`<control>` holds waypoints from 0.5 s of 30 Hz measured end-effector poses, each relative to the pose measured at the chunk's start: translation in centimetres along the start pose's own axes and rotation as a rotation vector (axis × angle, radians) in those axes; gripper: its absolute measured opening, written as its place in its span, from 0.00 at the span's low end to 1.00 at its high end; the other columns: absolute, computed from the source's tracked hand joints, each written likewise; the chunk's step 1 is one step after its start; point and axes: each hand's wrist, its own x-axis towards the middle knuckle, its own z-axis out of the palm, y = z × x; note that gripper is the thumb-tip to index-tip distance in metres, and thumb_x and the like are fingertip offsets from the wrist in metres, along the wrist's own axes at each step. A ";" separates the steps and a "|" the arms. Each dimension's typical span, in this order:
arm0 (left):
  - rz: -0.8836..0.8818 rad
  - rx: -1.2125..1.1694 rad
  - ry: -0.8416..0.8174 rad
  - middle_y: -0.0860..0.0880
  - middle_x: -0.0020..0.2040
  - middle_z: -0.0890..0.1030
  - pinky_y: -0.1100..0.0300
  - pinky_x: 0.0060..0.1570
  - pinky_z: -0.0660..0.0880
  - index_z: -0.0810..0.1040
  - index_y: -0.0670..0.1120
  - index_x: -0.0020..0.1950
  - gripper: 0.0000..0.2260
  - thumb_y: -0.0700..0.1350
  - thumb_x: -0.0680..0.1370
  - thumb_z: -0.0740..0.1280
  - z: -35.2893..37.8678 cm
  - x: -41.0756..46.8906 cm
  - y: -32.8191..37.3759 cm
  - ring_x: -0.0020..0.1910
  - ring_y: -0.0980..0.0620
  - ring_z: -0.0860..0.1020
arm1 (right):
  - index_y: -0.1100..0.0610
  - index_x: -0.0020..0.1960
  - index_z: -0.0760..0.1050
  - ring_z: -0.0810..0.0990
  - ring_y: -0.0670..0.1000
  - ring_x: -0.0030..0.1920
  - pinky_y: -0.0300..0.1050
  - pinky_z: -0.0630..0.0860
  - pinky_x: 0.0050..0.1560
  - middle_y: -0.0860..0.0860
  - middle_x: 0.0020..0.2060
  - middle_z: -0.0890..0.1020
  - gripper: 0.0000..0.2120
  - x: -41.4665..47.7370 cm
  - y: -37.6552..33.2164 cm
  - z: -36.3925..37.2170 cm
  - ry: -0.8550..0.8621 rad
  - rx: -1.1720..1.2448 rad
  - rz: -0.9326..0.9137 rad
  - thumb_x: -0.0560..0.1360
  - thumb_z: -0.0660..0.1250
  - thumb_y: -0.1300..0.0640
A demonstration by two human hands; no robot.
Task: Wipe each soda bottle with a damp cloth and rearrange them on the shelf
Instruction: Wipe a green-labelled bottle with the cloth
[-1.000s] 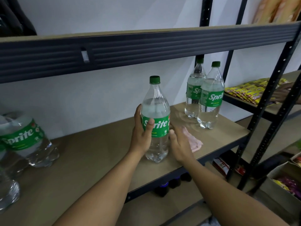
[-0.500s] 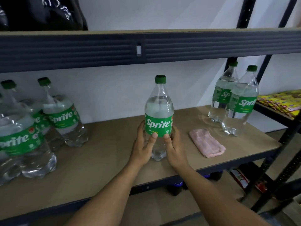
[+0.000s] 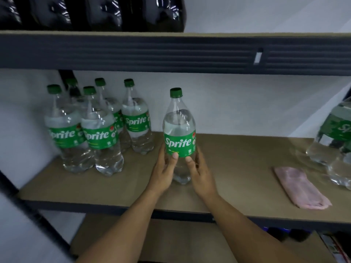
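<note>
Clear plastic, lobed at the base and tapering to a slim neck: that's the Sprite bottle (image 3: 179, 130), upright at the middle of the shelf (image 3: 237, 168), with a green screw cap (image 3: 176, 92) on top and a glossy green label (image 3: 179, 146) round its waist. Clear liquid fills it to the shoulder. The left hand (image 3: 163, 173) cups the lower left side and the right hand (image 3: 201, 175) the lower right, fingers (image 3: 173, 158) curled round the body and both thumbs pressed just under the label, so it's clamped from both sides. Whether its base touches the board, I cannot tell. The shelf is a flat, matt tan board on a dark metal frame. To the left, a tight cluster of matching bottles (image 3: 98, 130) stands near the white wall, all capped and filled alike. Off to the right a pink cloth (image 3: 301, 188) lies folded into a soft oblong on the board, well apart from the hands. Beyond it, blurred at the edge of view, are more Sprite bottles (image 3: 336, 141). Overhead runs a ribbed dark beam (image 3: 171, 54), close above the held bottle's cap, and shiny dark bottles (image 3: 91, 12) sit on the level it carries. A black upright post (image 3: 32, 211) slants across the lower left.
</note>
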 end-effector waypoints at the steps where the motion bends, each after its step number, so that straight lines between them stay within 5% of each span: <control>1: -0.015 0.006 0.016 0.76 0.68 0.73 0.78 0.59 0.68 0.61 0.61 0.81 0.31 0.67 0.80 0.61 -0.9 0.0 -0.1 0.69 0.72 0.71 | 0.38 0.82 0.60 0.74 0.28 0.63 0.31 0.72 0.60 0.21 0.64 0.73 0.33 0.1 -0.3 0.7 -0.011 -0.002 -0.009 0.80 0.58 0.30; 5: -0.065 0.072 0.080 0.80 0.64 0.73 0.77 0.59 0.68 0.63 0.68 0.77 0.22 0.63 0.83 0.60 -4.3 -0.2 -1.1 0.65 0.78 0.70 | 0.40 0.82 0.62 0.73 0.43 0.72 0.47 0.73 0.69 0.43 0.73 0.75 0.34 1.4 -0.1 4.2 -0.090 -0.024 -0.025 0.79 0.58 0.27; 7: -0.084 0.106 0.114 0.76 0.67 0.73 0.69 0.64 0.69 0.63 0.73 0.75 0.20 0.64 0.83 0.61 -5.9 -0.3 -1.6 0.67 0.75 0.70 | 0.42 0.82 0.61 0.74 0.42 0.71 0.47 0.74 0.70 0.43 0.74 0.74 0.36 1.8 -0.5 5.7 -0.135 -0.009 -0.017 0.79 0.59 0.27; 12: -0.076 0.166 0.145 0.58 0.78 0.72 0.47 0.77 0.66 0.59 0.62 0.82 0.29 0.66 0.82 0.61 -9.4 -0.8 -3.7 0.77 0.58 0.68 | 0.46 0.80 0.64 0.72 0.21 0.58 0.20 0.68 0.56 0.33 0.66 0.76 0.26 2.1 -1.8 8.4 -0.208 0.052 -0.024 0.84 0.66 0.45; 15: -0.112 0.215 0.212 0.59 0.80 0.68 0.52 0.79 0.63 0.56 0.60 0.84 0.35 0.72 0.79 0.58 -10.6 -1.1 -4.1 0.78 0.60 0.66 | 0.44 0.83 0.61 0.76 0.29 0.63 0.36 0.75 0.67 0.38 0.70 0.78 0.33 2.3 -1.5 10.3 -0.271 0.073 0.001 0.81 0.65 0.37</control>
